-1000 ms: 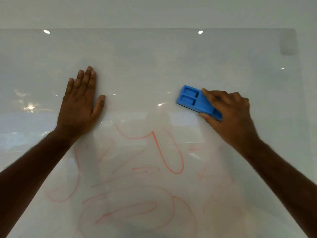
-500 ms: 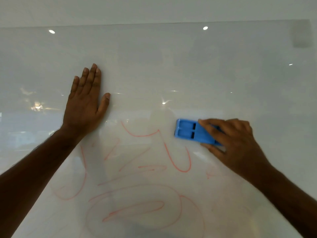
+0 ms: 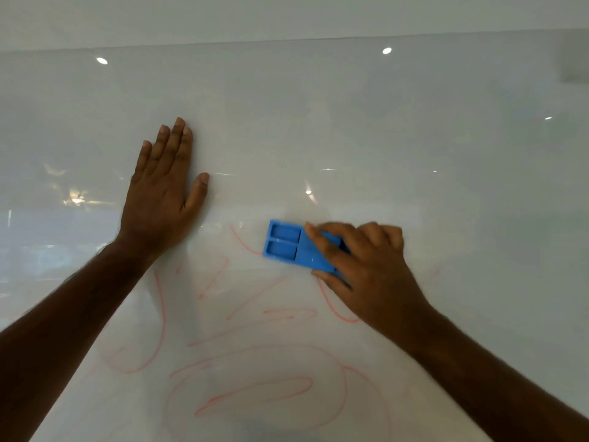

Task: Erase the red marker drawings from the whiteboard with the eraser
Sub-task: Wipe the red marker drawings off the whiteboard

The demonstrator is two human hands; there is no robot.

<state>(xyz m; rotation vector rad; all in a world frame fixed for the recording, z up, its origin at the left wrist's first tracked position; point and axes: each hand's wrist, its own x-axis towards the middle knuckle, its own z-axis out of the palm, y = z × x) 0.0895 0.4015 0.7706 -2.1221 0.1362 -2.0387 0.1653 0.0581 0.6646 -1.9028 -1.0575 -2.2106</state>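
Observation:
A glossy whiteboard [image 3: 414,138] fills the view. Red marker drawings [image 3: 255,371] loop across its lower middle, some lines faint and smeared. My right hand [image 3: 366,269] grips a blue plastic eraser [image 3: 287,245] and presses it flat on the board at the upper edge of the red lines, covering part of one stroke. My left hand [image 3: 162,193] lies flat on the board to the left of the eraser, palm down, fingers together and pointing up, holding nothing.
The board's top edge [image 3: 287,41] runs across the upper view, with pale wall above it. Ceiling lights and room reflections [image 3: 76,199] glint on the surface. A grey patch [image 3: 575,59] sits at the top right corner.
My right hand has swept the eraser down and then left over the top of the red drawing, wiping out parts of the upper strokes. My left hand has stayed planted on the board.

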